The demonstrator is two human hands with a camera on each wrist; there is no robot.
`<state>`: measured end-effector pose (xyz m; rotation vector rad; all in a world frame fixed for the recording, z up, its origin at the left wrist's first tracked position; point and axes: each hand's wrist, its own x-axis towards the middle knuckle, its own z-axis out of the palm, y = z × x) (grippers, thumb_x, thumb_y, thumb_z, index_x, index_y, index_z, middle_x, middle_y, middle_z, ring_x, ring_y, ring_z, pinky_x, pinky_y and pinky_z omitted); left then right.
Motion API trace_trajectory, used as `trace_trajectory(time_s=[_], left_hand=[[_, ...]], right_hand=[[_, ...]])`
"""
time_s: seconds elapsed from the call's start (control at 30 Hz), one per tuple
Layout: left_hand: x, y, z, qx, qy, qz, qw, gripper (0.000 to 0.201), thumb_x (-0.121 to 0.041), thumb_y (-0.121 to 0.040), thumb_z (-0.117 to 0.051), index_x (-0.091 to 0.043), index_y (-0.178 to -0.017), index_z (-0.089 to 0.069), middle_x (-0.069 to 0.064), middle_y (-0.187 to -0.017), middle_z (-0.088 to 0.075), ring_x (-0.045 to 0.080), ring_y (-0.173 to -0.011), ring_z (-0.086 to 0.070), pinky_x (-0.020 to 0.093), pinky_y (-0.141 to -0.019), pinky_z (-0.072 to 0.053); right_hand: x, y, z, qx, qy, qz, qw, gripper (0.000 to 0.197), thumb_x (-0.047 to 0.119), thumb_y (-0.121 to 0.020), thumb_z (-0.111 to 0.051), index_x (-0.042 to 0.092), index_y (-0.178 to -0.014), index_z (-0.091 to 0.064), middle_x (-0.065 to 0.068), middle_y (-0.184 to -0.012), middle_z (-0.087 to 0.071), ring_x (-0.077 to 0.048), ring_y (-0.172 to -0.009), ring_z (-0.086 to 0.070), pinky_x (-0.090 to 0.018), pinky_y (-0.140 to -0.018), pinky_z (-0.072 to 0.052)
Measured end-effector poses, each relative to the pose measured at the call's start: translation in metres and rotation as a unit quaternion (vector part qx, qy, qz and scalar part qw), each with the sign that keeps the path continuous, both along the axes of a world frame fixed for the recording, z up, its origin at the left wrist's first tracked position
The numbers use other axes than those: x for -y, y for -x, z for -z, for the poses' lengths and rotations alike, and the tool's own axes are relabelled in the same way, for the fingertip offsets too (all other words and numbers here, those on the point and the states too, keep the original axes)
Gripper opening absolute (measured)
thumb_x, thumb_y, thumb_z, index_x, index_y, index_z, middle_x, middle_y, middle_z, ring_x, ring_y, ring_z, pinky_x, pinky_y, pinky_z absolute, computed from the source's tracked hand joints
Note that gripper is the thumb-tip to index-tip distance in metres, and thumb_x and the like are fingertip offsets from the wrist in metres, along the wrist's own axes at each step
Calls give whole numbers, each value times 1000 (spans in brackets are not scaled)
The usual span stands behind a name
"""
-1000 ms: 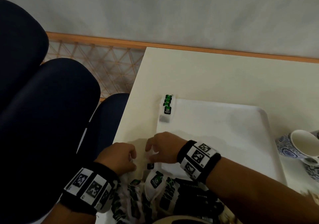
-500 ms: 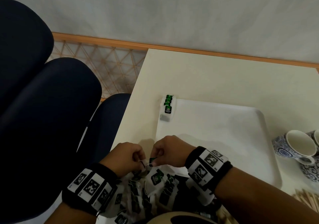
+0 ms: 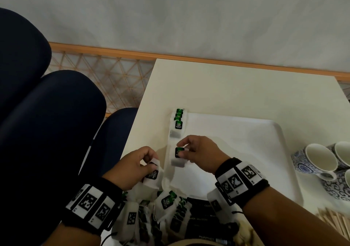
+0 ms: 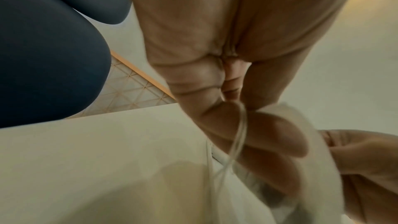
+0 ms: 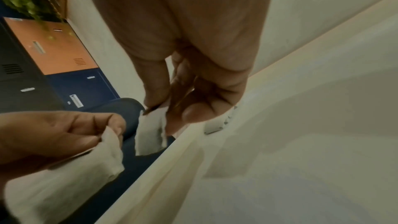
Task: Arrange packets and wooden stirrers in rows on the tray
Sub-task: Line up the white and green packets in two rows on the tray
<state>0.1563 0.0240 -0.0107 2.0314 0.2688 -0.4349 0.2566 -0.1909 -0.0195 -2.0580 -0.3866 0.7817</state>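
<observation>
A white tray (image 3: pixel 236 141) lies on the cream table. A short row of white tea packets with green tags (image 3: pixel 178 123) sits at its far left edge. My right hand (image 3: pixel 191 149) pinches one tea packet (image 3: pixel 178 155) just above the tray's left edge, a little nearer than that row. My left hand (image 3: pixel 140 165) pinches another tea packet (image 3: pixel 152 175) beside the tray, its string looped over my fingers (image 4: pixel 254 135). A heap of tea packets (image 3: pixel 166 213) lies below my wrists. Wooden stirrers (image 3: pixel 333 221) lie at the lower right.
Blue-patterned cups (image 3: pixel 322 160) stand right of the tray. Dark blue chair cushions (image 3: pixel 47 132) fill the left beyond the table's left edge (image 3: pixel 144 109). A black packet (image 3: pixel 202 213) lies among the heap. Lockers (image 5: pixel 53 48) show in the right wrist view.
My hands have separated, each with its own tea packet. The right hand has moved up and right to the tray's left edge; the left hand stays beside the tray.
</observation>
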Motion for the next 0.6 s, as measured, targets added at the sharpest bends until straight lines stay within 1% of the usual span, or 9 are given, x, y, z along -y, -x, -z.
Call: trace_trajectory(time_s=[0.07,0.13,0.17,0.23,0.3,0.4,0.43,0.5,0.6], left_hand=[[1,-3,-1,-4,8,-14,1000,18,-11,-84,-69,-27,-86,-62,-8,-82,-53,11,-60,-57,23,-56,-46],[4,-6,-1,-3,8,-24,1000,21,-6,-82,-70,-23,-90,-62,-4,-82,-52,9,-56,-57,20,-53,-46],[5,-7,-2,-2,9,-30,1000,21,-4,-82,-70,-21,-92,-62,-3,-81,-51,7,-54,-57,19,-52,-45],[6,-10,-2,2,8,-41,999,21,-2,-81,-71,-18,-92,-63,-1,-81,-53,7,-55,-59,17,-52,-46],[5,-13,-1,8,-2,-50,999,19,-4,-81,-71,-19,-91,-64,1,-82,-56,13,-60,-64,19,-54,-48],[2,-16,0,13,-20,-61,998,18,-5,-80,-72,-19,-89,-65,3,-84,-57,17,-63,-66,21,-54,-49],[1,-17,1,13,-24,-62,998,19,-5,-80,-72,-20,-89,-65,3,-84,-57,16,-63,-66,22,-55,-50],[0,-17,3,14,-30,-61,998,19,-5,-80,-73,-20,-88,-65,3,-85,-56,16,-62,-65,24,-55,-50],[0,-18,4,13,-29,-64,997,19,-4,-80,-72,-19,-88,-65,6,-86,-58,17,-62,-66,24,-56,-50]], right_hand=[[-2,-11,4,41,26,52,998,9,25,-85,-71,21,-93,-69,4,-83,-65,-6,-70,-55,-21,-67,-48],[-4,-22,8,71,50,76,993,6,25,-87,-68,20,-89,-67,9,-77,-60,-6,-71,-53,-16,-59,-39],[-5,-27,10,78,59,79,992,5,25,-88,-66,20,-89,-66,9,-78,-60,-8,-74,-53,-16,-59,-37],[-10,-36,15,78,71,67,992,4,22,-91,-61,19,-93,-63,4,-87,-62,-14,-81,-56,-19,-62,-39],[-16,-41,17,65,76,50,994,6,21,-93,-58,19,-97,-61,1,-91,-63,-16,-81,-56,-20,-62,-40],[-24,-46,19,53,72,35,995,9,21,-95,-57,18,-102,-61,0,-94,-62,-8,-71,-55,-16,-60,-38],[-27,-47,21,54,76,31,995,11,21,-95,-57,17,-104,-61,-1,-97,-64,-8,-72,-55,-17,-63,-39],[-31,-50,25,61,93,35,993,16,23,-94,-58,16,-108,-63,-3,-106,-67,-12,-82,-55,-20,-74,-41],[-36,-54,30,64,111,73,989,19,23,-93,-59,13,-108,-64,-3,-110,-65,-15,-90,-53,-22,-77,-39]])
